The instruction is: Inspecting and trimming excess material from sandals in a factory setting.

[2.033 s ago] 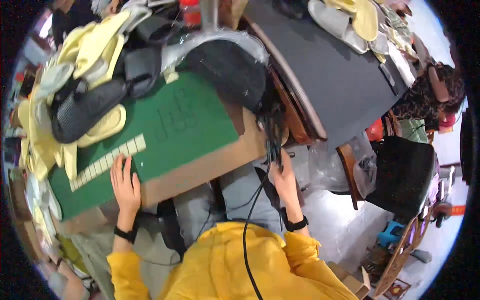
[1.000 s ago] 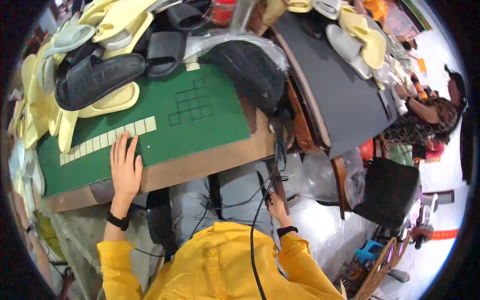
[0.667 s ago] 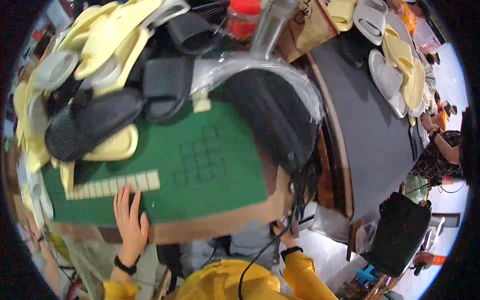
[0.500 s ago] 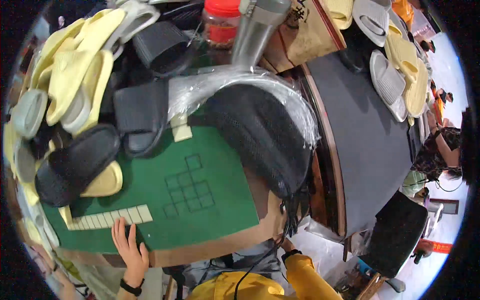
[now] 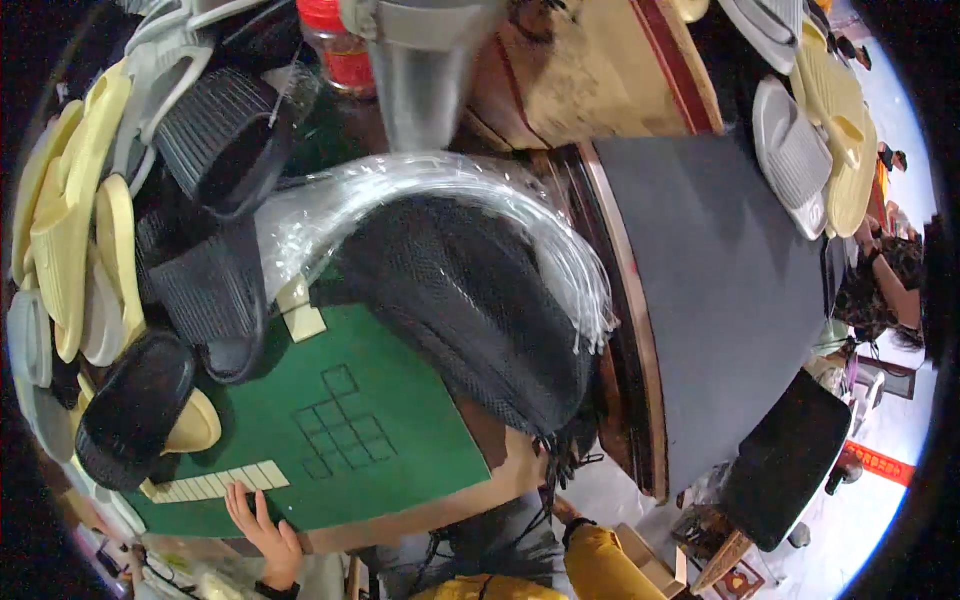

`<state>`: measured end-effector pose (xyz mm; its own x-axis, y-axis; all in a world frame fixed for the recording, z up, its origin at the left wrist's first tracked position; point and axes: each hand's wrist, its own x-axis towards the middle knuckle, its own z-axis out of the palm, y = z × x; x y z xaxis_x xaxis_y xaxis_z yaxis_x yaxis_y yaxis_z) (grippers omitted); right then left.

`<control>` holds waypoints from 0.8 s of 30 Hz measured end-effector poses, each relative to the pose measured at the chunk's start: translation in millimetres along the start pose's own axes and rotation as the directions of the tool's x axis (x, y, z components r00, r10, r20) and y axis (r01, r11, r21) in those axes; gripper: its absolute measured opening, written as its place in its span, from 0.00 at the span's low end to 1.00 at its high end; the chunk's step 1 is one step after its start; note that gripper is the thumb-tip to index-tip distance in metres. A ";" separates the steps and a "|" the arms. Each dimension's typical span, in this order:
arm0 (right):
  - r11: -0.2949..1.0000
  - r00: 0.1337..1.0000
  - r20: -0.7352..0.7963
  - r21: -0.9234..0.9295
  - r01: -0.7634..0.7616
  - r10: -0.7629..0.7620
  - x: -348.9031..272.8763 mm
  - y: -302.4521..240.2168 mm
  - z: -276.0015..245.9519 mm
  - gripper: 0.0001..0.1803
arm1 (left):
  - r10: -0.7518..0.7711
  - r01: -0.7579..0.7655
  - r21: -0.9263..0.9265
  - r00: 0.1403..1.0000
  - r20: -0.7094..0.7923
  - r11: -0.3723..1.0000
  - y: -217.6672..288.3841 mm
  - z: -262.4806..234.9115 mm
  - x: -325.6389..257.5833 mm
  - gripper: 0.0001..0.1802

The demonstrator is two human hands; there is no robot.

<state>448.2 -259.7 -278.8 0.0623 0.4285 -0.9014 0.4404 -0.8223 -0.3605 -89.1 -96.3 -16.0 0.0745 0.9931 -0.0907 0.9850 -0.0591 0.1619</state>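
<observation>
My left hand lies palm down at the near edge of a green mat, its fingers stretched out and slightly apart. The fingertips touch the lower edge of a pale yellow strip divided into several small pieces. A grid of dark outlined squares is drawn on the mat to the right. My right hand, under a yellow sleeve, is low beside the table edge, just below the black cords of a black mesh bag. Its fingers are mostly hidden, so I cannot tell whether they hold anything.
Black slippers and yellow slippers are heaped at the left. Clear plastic bags lie behind the mesh bag. A steel tumbler and a red-lidded jar stand farther back. A grey-topped table is on the right.
The whole view has shifted and tilted, with the mat and bag now further left and lower. My left hand stays by the pale strip; my right hand remains by the table edge.
</observation>
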 end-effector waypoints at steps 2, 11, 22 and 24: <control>0.999 0.999 0.038 -0.040 -0.029 0.030 -28.5 2.3 8.3 0.26 | -0.012 0.012 0.024 1.000 0.006 1.000 -0.4 -0.1 -2.8 0.27; 0.907 0.980 0.030 0.374 -0.196 0.199 -132.2 11.9 -19.2 0.15 | 0.012 -0.011 0.016 0.998 -0.069 1.000 12.1 -8.5 2.2 0.25; 0.923 0.953 0.227 -0.281 0.262 -0.202 -220.1 111.4 -28.5 0.18 | -0.131 0.154 -0.284 0.986 0.099 0.946 42.3 -39.7 2.4 0.36; 0.985 0.945 0.310 -0.099 0.145 -0.108 -247.4 85.6 -45.7 0.20 | -0.116 0.131 -0.293 0.991 0.068 0.947 42.0 -38.9 -12.2 0.36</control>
<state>511.4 -419.0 -75.7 -0.2662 0.3775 -0.8869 0.5309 -0.7106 -0.4618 -54.6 -107.0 30.1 -0.0295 0.9841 -0.1754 0.8970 0.1035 0.4298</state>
